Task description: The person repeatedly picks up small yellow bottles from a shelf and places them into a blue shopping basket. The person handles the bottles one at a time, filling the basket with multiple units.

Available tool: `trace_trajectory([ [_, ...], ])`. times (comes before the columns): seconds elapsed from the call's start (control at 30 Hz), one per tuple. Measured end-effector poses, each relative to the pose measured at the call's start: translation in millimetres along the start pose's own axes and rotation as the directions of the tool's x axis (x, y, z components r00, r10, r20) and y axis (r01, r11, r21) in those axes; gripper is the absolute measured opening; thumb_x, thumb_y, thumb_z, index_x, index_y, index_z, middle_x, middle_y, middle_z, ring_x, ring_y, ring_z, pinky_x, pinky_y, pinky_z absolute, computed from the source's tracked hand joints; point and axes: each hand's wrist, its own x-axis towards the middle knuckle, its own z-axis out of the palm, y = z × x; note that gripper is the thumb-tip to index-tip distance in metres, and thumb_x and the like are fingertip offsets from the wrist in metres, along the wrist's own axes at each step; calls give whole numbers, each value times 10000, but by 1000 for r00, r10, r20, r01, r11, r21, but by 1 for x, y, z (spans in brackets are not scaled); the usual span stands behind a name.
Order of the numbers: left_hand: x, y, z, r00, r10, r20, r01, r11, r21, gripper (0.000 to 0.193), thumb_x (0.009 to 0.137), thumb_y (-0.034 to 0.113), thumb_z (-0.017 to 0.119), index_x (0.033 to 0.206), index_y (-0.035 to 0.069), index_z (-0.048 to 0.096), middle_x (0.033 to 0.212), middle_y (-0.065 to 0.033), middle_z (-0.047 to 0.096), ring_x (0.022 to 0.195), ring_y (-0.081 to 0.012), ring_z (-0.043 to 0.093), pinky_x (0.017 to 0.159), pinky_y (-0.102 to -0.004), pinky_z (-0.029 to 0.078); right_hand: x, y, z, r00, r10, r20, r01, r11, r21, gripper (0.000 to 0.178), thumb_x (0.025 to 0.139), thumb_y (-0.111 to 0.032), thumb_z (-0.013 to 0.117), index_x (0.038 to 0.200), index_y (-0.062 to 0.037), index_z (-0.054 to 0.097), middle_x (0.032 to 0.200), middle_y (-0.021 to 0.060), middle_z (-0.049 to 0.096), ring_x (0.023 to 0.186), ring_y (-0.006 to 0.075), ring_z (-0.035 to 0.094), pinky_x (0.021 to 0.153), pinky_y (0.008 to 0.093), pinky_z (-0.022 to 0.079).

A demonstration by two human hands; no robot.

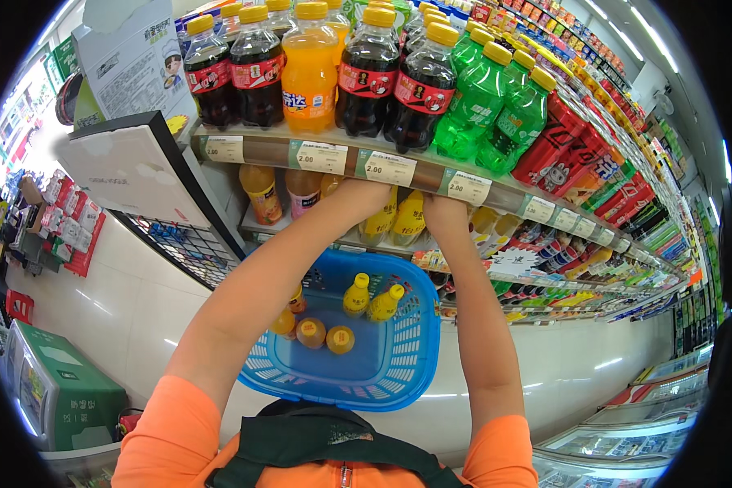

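Observation:
Both my arms reach into the second shelf, under the price-tag strip [276, 150] of the top shelf. My left hand [369, 193] and my right hand [445, 213] are at the shelf opening, their fingers hidden by the shelf edge. Between them stand two yellow-labelled drink bottles [408, 218]; whether I touch them cannot be seen. Left of these are orange and pink-labelled juice bottles [261, 195]. Below my arms is a blue plastic basket [421, 346]. In it stand two yellow-capped bottles [356, 294] and several amber juice bottles [311, 333].
Cola bottles [368, 77], an orange soda bottle [310, 77] and green soda bottles [472, 98] crowd the top shelf, with red packs [555, 140] to the right. A black-framed panel [146, 171] ends the shelf at left. A green-sided freezer [65, 382] stands at lower left.

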Motion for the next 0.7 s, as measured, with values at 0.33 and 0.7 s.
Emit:
trace_trajectory([
  [0.33, -65, 28, -41, 999, 35, -31, -38, 996, -80, 386, 863, 75, 570, 1241, 30, 503, 1271, -230, 492, 1151, -399, 503, 943, -419, 443, -28, -26, -24, 959, 247, 141, -268, 951, 156, 361, 876, -135, 580, 1211, -15, 518, 1108, 235, 553, 1021, 443, 519, 824, 493, 431],
  [0.7, -235, -36, -89, 911, -408, -64, 368, 873, -321, 460, 833, 9, 568, 1281, 6, 462, 1312, -203, 436, 1219, -374, 439, 1033, -386, 376, -98, -129, 1, 970, -80, 231, -42, 877, 478, 409, 862, -82, 575, 1254, -15, 479, 1156, 168, 521, 1020, 336, 551, 841, 388, 459],
])
